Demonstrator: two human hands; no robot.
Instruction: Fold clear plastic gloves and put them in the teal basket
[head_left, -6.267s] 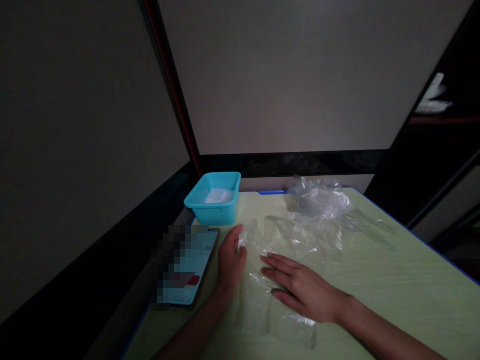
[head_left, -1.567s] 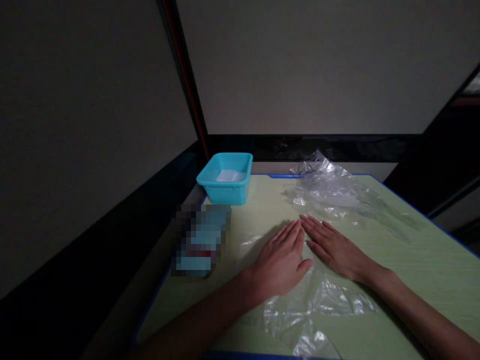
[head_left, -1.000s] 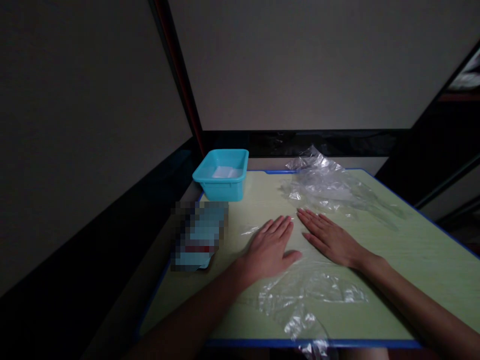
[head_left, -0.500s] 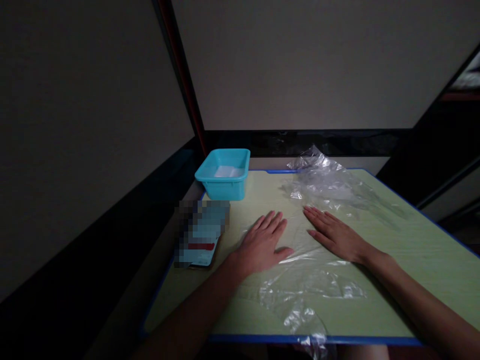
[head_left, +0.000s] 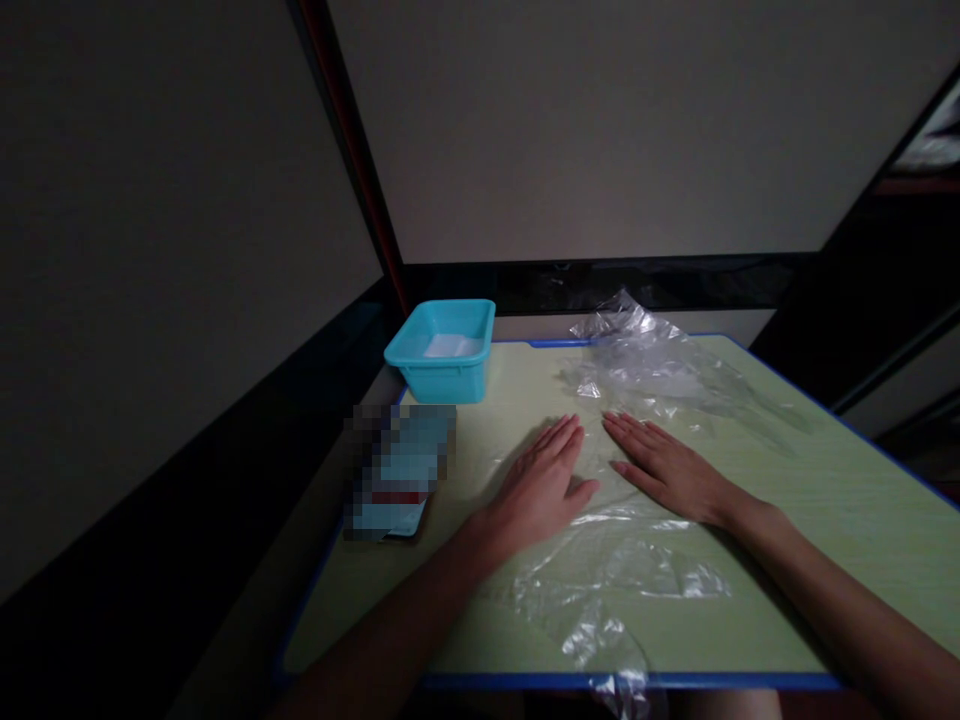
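Observation:
A clear plastic bag (head_left: 622, 565) lies spread on the table, its near end hanging over the front edge. My left hand (head_left: 541, 485) rests on the bag's left part, tilted a little, with the fingers stretched out and the thumb apart. Flat on the right part of the bag is my right hand (head_left: 671, 468), fingers extended and thumb spread. Neither hand grips anything. Beyond the right hand, more crumpled clear plastic (head_left: 652, 360) stands up loosely; whether it is one piece with the bag I cannot tell.
A turquoise plastic basket (head_left: 446, 380) with something white inside stands at the table's back left corner. A blurred-out flat object, like a phone (head_left: 405, 470), lies at the left edge. The light-green table (head_left: 840, 550) has a blue rim, with walls behind and to the left.
My left hand has shifted slightly right, toward my right hand, and its fingers have come closer together. My right hand stays in place. The view has shifted a little.

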